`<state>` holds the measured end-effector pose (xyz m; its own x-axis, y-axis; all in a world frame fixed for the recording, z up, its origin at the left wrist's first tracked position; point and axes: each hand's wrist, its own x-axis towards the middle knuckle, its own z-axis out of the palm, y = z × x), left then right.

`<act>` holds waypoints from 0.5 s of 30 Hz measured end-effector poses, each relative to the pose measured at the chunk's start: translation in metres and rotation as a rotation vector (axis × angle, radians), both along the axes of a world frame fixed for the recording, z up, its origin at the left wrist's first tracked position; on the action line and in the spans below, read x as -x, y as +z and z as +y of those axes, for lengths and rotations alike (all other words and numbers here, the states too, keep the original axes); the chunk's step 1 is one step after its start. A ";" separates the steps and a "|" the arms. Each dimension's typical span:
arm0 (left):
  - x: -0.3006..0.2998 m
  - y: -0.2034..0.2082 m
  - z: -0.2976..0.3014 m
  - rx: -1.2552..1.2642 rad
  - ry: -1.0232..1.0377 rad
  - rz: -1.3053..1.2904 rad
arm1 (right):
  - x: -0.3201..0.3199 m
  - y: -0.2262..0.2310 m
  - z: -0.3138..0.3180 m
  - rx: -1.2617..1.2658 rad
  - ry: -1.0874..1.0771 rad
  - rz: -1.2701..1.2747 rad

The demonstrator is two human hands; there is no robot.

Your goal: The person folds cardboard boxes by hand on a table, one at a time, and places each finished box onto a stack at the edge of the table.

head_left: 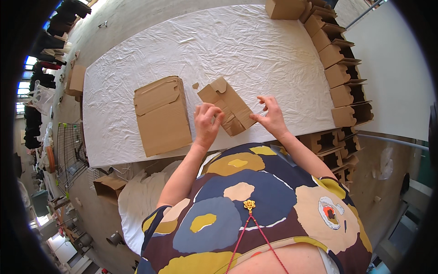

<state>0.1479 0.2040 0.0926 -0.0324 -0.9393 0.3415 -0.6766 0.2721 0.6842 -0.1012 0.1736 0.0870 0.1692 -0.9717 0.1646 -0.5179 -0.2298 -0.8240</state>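
From here, the small oblong cardboard box (232, 102) is plain tan-brown, and the flat rectangular cardboard stack (163, 125) matches it. The crinkled cloth (255, 50) is white. Slate-blue, mustard and beige blotches pattern the navy-and-maroon fabric top (219, 237); the flower-shaped metal pendant (249, 205) is gold, its thin cord (246, 222) red. The hanging garments (32, 125) seem mostly black, though they're murky from here.

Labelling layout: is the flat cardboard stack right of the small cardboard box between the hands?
No, the flat cardboard stack lies to the left of the small cardboard box, with white cloth showing between them.
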 end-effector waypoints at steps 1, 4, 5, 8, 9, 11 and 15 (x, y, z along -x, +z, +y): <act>0.003 0.003 0.004 -0.040 -0.022 -0.048 | 0.001 -0.003 0.004 -0.192 0.033 0.053; 0.022 0.011 0.012 -0.138 -0.052 -0.187 | -0.009 -0.015 0.010 -0.337 0.082 0.034; 0.027 0.011 0.013 -0.157 -0.039 -0.229 | -0.012 -0.025 0.010 -0.321 0.081 0.052; 0.033 0.011 0.011 -0.234 -0.005 -0.239 | -0.018 -0.015 0.006 -0.431 0.084 0.173; 0.034 0.013 0.009 -0.221 0.006 -0.198 | -0.018 -0.014 0.005 -0.453 0.083 0.200; 0.033 0.015 0.004 -0.196 0.033 -0.142 | -0.017 -0.015 0.006 -0.497 0.079 0.256; 0.011 0.012 -0.019 -0.082 0.129 -0.151 | -0.011 -0.036 0.014 -0.595 0.086 0.073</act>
<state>0.1370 0.1855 0.1042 0.0452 -0.9635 0.2639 -0.7985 0.1239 0.5892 -0.0900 0.1880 0.0506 0.2413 -0.8760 -0.4177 -0.5778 0.2161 -0.7870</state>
